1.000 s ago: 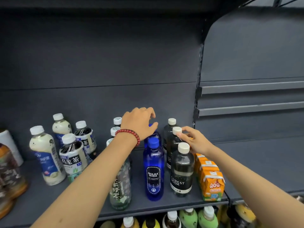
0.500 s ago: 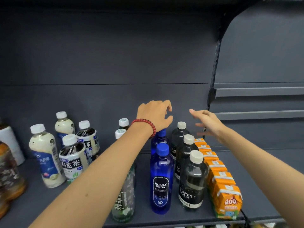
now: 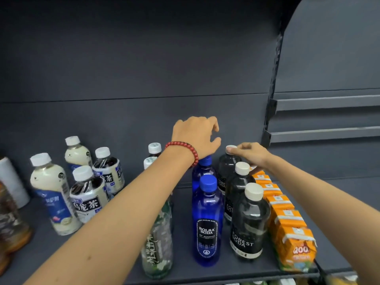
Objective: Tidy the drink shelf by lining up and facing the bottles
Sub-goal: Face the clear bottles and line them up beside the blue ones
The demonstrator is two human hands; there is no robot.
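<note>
Two blue Bolsa Soda bottles stand one behind the other, the front one [image 3: 207, 223] with its label facing me and the rear one [image 3: 202, 171] behind it. My left hand [image 3: 197, 138], with a red bead bracelet, hovers over the rear blue bottle's cap, fingers curled and apart, nothing in them. To their right, three dark Forest Soda bottles form a row: front [image 3: 249, 223], middle [image 3: 236, 190], rear [image 3: 225, 169]. My right hand [image 3: 250, 153] pinches the rear one's white cap. A green tea bottle [image 3: 158, 243] stands partly under my left forearm.
A row of orange juice cartons [image 3: 287, 219] runs along the right of the sodas. On the left stand oolong tea bottles [image 3: 88, 194] and pale milky bottles [image 3: 51, 192], unevenly placed. Brown bottles [image 3: 10, 223] sit at the far left. The dark shelf [image 3: 236, 271] ends near the front.
My right hand has dropped from an open position in the air onto the rear Forest Soda cap. My left hand stays over the rear blue bottle.
</note>
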